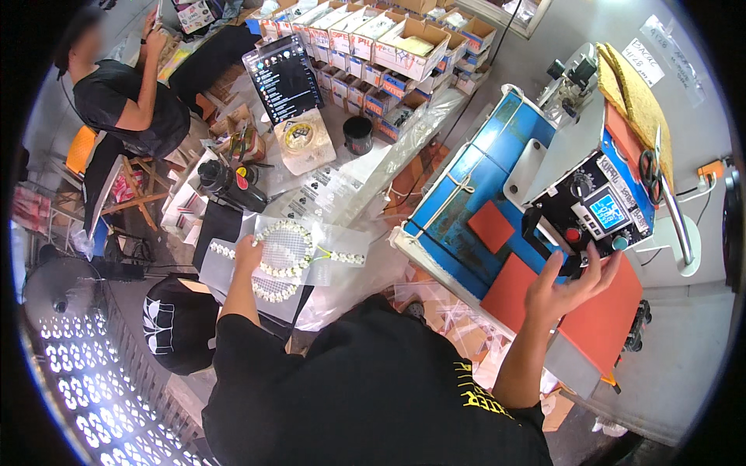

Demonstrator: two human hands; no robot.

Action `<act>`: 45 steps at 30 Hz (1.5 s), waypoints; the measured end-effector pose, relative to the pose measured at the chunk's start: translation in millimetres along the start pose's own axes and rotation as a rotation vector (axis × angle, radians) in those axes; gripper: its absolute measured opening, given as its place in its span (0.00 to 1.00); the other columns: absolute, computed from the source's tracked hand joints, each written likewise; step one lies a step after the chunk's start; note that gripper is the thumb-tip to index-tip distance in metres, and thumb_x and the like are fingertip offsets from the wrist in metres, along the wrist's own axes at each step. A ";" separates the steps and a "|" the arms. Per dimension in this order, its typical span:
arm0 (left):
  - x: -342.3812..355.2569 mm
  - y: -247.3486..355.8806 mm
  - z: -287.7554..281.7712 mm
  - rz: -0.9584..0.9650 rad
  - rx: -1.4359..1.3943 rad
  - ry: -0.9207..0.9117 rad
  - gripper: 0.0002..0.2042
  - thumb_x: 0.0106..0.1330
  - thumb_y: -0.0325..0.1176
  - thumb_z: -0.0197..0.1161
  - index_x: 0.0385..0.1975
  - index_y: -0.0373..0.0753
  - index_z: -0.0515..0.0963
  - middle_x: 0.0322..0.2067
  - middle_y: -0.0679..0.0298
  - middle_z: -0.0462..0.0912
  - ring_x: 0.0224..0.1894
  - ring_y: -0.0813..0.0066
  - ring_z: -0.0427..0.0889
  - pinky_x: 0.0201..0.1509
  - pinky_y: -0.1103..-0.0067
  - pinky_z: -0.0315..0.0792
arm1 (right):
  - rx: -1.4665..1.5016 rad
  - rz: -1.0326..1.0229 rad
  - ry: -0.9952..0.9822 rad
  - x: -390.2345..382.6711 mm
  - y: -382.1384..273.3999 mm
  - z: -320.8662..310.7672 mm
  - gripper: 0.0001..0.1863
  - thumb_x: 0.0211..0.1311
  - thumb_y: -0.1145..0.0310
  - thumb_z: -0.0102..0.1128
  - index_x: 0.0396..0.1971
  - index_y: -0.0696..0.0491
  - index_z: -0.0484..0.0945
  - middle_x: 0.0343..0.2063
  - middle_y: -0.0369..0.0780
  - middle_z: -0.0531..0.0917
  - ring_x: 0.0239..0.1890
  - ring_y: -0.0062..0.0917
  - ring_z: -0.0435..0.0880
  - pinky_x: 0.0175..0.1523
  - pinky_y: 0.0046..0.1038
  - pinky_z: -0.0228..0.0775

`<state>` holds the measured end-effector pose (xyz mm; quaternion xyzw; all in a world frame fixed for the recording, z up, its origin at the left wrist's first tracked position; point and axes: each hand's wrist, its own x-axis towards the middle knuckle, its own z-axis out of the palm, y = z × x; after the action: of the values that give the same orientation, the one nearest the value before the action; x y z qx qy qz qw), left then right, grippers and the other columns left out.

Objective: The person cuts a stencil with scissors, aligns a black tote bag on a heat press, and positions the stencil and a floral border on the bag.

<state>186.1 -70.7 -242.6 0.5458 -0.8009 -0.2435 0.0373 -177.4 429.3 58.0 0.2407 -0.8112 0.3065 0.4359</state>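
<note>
My left hand [247,255] pinches the left edge of a translucent film sheet [353,268] at the work table. The sheet carries a tennis racket print [284,247] outlined in white flowers, with a green throat and a flowered handle. A second similar racket print [273,286] lies just below it, partly covered. My right hand [556,291] is raised at the heat press, fingers spread and holding nothing. Its fingertips are at the lower edge of the black control box [579,194], close to the press handle [553,233]; whether they touch is unclear. The box has a lit display [608,211].
Orange-red pads [517,291] lie on the blue press bed [458,210]. Scissors [653,167] hang beside the press. Stacked boxes [373,39], a monitor [281,81], a tape roll [298,136], a black mug [358,135] and a bottle [229,185] stand beyond. Another person [128,101] sits at far left.
</note>
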 end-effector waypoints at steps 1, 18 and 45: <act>-3.9 2.2 -5.8 0.012 0.003 0.032 0.22 0.63 0.41 0.67 0.50 0.30 0.79 0.48 0.42 0.83 0.54 0.45 0.81 0.59 0.62 0.73 | -0.008 -0.069 -0.004 -1.5 5.5 -5.3 0.29 0.60 0.65 0.66 0.59 0.61 0.69 0.69 0.58 0.54 0.71 0.55 0.56 0.72 0.53 0.51; -185.7 130.7 64.5 0.295 -0.360 0.228 0.08 0.68 0.35 0.61 0.38 0.38 0.80 0.36 0.53 0.85 0.41 0.52 0.85 0.47 0.63 0.77 | -0.113 -0.254 -0.324 -7.9 6.2 1.2 0.21 0.54 0.62 0.67 0.47 0.54 0.79 0.35 0.40 0.78 0.41 0.37 0.77 0.46 0.39 0.60; -155.3 159.9 203.1 0.551 0.230 -1.204 0.25 0.70 0.53 0.57 0.57 0.41 0.79 0.51 0.49 0.84 0.55 0.50 0.81 0.61 0.63 0.71 | -0.217 -0.195 -0.326 -5.7 -12.3 2.4 0.21 0.51 0.64 0.69 0.45 0.55 0.78 0.39 0.44 0.77 0.44 0.40 0.76 0.49 0.43 0.62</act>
<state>45.4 184.4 -320.2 0.0908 -0.8129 -0.4002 -0.4133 -167.7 419.8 55.6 0.3161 -0.8720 0.1306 0.3502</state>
